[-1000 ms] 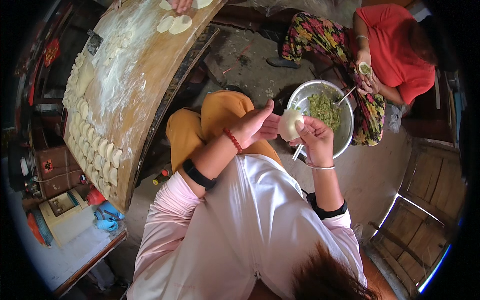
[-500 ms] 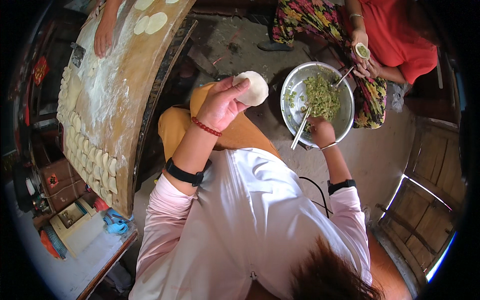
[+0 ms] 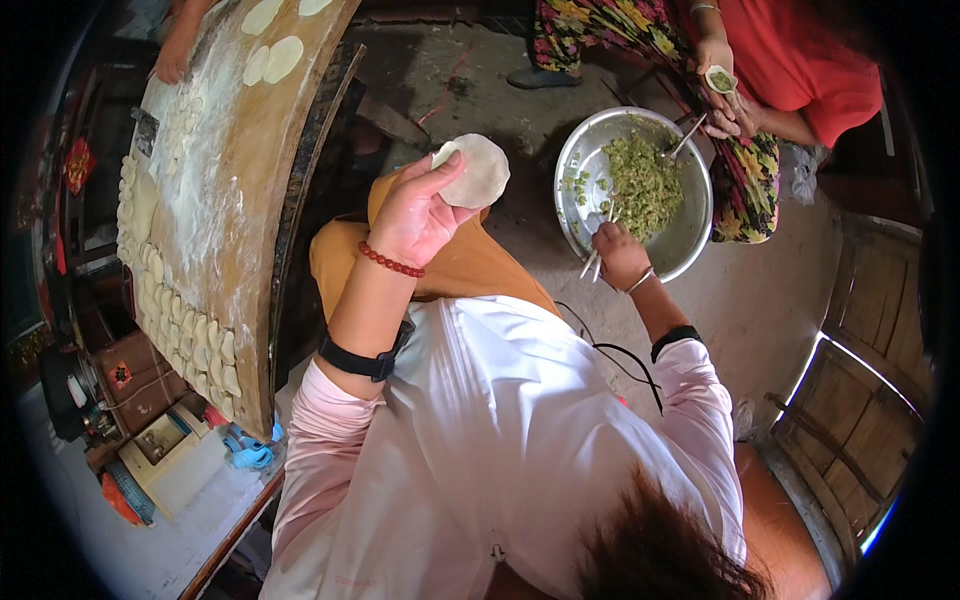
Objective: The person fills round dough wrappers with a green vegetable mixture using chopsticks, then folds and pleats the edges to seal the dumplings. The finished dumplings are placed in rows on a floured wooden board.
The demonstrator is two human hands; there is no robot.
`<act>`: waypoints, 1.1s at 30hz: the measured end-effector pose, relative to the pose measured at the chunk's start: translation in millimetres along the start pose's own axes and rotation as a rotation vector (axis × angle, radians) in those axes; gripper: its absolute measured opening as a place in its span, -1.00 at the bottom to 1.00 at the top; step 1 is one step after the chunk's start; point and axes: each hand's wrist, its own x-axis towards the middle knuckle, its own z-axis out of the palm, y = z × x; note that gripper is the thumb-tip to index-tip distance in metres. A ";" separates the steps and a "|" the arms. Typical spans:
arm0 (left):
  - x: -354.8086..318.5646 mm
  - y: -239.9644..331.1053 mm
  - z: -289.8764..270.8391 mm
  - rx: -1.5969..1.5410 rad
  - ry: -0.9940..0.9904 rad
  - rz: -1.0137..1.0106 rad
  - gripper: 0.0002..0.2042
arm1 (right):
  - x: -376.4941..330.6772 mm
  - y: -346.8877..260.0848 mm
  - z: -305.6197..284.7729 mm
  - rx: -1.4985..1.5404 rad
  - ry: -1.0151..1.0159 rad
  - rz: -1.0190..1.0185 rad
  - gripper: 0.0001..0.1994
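A round white dumpling wrapper (image 3: 476,172) lies across the fingers of my left hand (image 3: 416,212), the thumb pressed on its edge. My right hand (image 3: 620,256) is closed round a pair of pale chopsticks (image 3: 592,262) at the near rim of a wide metal bowl (image 3: 697,240). Their tips reach toward the chopped green filling (image 3: 642,180) heaped in the bowl. A metal spoon (image 3: 688,136) leans on the bowl's far right side.
To the left, a floured wooden board (image 3: 240,180) bears rows of folded dumplings (image 3: 195,335) and several flat wrappers (image 3: 283,60); another person's hand (image 3: 175,55) rests at its far edge. At the far right, a co-worker's hands (image 3: 728,110) hold a filled wrapper (image 3: 720,80).
My right hand has closed on the chopsticks, which it was reaching for beside the bowl. My left hand and the wrapper have shifted slightly left. The hand at the board has drawn back.
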 end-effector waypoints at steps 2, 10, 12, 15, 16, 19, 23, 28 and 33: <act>0.0 0.6 1.6 -0.009 -0.044 0.000 -0.63 | -5.4 6.2 0.3 0.128 0.267 0.091 -0.85; -2.2 -4.0 9.7 -0.104 -0.090 -0.029 -0.59 | -25.9 60.1 3.2 1.146 0.940 0.905 -0.78; -4.2 -4.6 10.0 -0.088 -0.084 -0.048 -0.58 | -37.2 62.4 -7.0 1.176 0.869 0.840 -0.80; -4.7 -5.2 9.0 -0.120 -0.072 -0.065 -0.57 | -49.0 53.4 -22.3 1.091 0.768 0.773 -0.79; -4.2 -5.7 8.5 -0.140 -0.068 -0.069 -0.57 | -50.6 49.7 -25.8 1.059 0.747 0.723 -0.78; -3.2 -7.9 6.6 -0.157 -0.054 -0.077 -0.56 | -50.1 42.1 -28.7 0.967 0.746 0.787 -0.76; -3.9 -9.6 4.1 -0.157 -0.048 -0.092 -0.56 | -47.5 44.0 -18.5 1.006 0.817 0.854 -0.73; -5.6 -8.5 4.3 -0.158 -0.034 -0.086 -0.56 | -41.5 51.0 6.8 1.074 0.908 0.926 -0.70; -6.7 -6.7 7.9 -0.171 -0.036 -0.097 -0.57 | -35.2 62.3 27.0 1.242 0.956 1.026 -0.72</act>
